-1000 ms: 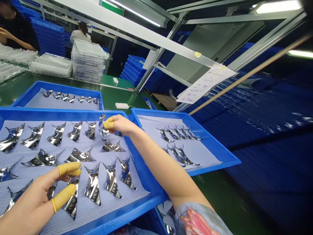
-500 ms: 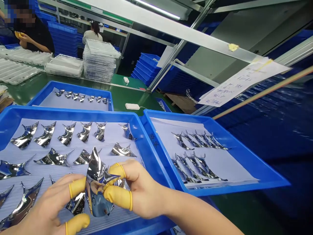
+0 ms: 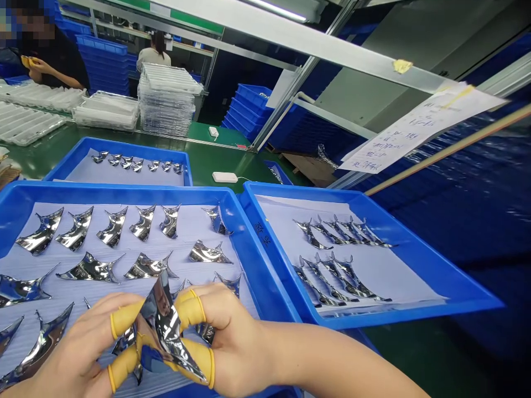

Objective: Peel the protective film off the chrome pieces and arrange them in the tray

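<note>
A shiny chrome-plated curved part (image 3: 164,323) with pointed corners is held tilted above the near blue tray (image 3: 265,296). My left hand (image 3: 87,342) pinches its left side with thumb and finger, both in yellow finger cots. On the other side, my right hand (image 3: 226,337) grips the same part between yellow-cotted thumb and fingers. Several similar chrome parts lie in rows on white paper in this tray, such as one curved part (image 3: 89,268) beyond my left hand. My fingers and the held part cover some of them.
To the right, a second blue tray (image 3: 460,301) holds two rows of slimmer chrome parts. Behind stands another blue tray (image 3: 188,166) with small chrome pieces. Clear plastic trays (image 3: 166,105) are stacked farther back. A co-worker (image 3: 53,61) sits far left. Handwritten paper (image 3: 390,138) hangs from the metal frame.
The chrome part has been turned in my hands and lowered slightly. My left thumb and finger have closed onto its left side. My right hand keeps hold.
</note>
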`<state>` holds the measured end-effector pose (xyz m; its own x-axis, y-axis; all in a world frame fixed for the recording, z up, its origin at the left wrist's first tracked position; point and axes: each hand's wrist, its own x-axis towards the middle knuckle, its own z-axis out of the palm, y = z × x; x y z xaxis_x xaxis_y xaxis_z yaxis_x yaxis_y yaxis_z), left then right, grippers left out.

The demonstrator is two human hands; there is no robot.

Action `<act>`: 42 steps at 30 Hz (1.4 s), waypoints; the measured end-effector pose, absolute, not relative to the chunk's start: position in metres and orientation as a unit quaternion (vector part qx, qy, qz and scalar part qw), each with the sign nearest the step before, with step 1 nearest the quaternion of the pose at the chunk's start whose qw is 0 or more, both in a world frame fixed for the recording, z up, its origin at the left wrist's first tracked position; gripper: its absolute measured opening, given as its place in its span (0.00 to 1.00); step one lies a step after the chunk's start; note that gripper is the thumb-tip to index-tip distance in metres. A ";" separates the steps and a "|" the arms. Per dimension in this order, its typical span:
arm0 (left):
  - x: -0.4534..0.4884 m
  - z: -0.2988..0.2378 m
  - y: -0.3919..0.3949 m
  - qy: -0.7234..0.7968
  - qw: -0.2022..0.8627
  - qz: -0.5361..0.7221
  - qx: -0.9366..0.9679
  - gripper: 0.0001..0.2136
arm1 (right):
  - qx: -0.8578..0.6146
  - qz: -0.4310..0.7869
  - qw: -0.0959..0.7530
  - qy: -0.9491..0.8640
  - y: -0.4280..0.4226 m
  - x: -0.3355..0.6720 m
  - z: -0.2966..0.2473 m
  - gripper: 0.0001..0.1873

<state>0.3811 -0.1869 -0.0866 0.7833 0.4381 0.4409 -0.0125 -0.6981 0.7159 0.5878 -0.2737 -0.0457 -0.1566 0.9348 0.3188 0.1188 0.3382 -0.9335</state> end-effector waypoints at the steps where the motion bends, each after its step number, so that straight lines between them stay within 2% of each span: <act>1: 0.381 -0.086 -0.186 0.119 0.371 0.302 0.870 0.27 | -0.411 0.392 0.505 -0.650 -0.274 0.588 -0.046 0.14; 9: 0.380 -0.082 -0.186 0.135 0.355 0.306 0.873 0.30 | -0.413 0.359 0.532 -0.647 -0.275 0.587 -0.047 0.08; 14: 0.377 -0.090 -0.191 0.179 0.400 0.304 0.846 0.21 | -0.404 0.399 0.537 -0.625 -0.275 0.586 -0.048 0.09; 17: 0.375 -0.093 -0.192 0.183 0.403 0.302 0.844 0.19 | -0.383 0.488 0.528 -0.580 -0.276 0.589 -0.044 0.14; 21: 0.374 -0.094 -0.190 0.181 0.420 0.287 0.842 0.18 | -0.367 0.649 0.513 -0.425 -0.273 0.594 -0.039 0.22; 25: 0.375 -0.093 -0.188 0.180 0.452 0.234 0.842 0.13 | -0.324 0.707 0.509 -0.369 -0.263 0.596 -0.048 0.22; 31: 0.373 -0.088 -0.193 0.195 0.436 0.237 0.846 0.09 | -0.222 0.786 0.486 -0.310 -0.249 0.596 -0.079 0.23; 35: 0.373 -0.085 -0.192 0.205 0.428 0.237 0.848 0.12 | -0.252 0.770 0.489 -0.323 -0.248 0.601 -0.079 0.23; 40: 0.374 -0.088 -0.192 0.156 0.412 0.286 0.851 0.21 | -0.325 0.713 0.480 -0.395 -0.254 0.613 -0.054 0.18; 42: 0.374 -0.090 -0.194 0.154 0.393 0.303 0.854 0.21 | -0.345 0.681 0.469 -0.444 -0.258 0.614 -0.046 0.17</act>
<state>0.3741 -0.1937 -0.0898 0.7688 0.5013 0.3970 0.0252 -0.6440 0.7646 0.6142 -0.2583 -0.0464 -0.3207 0.9457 -0.0536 -0.3323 -0.1653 -0.9286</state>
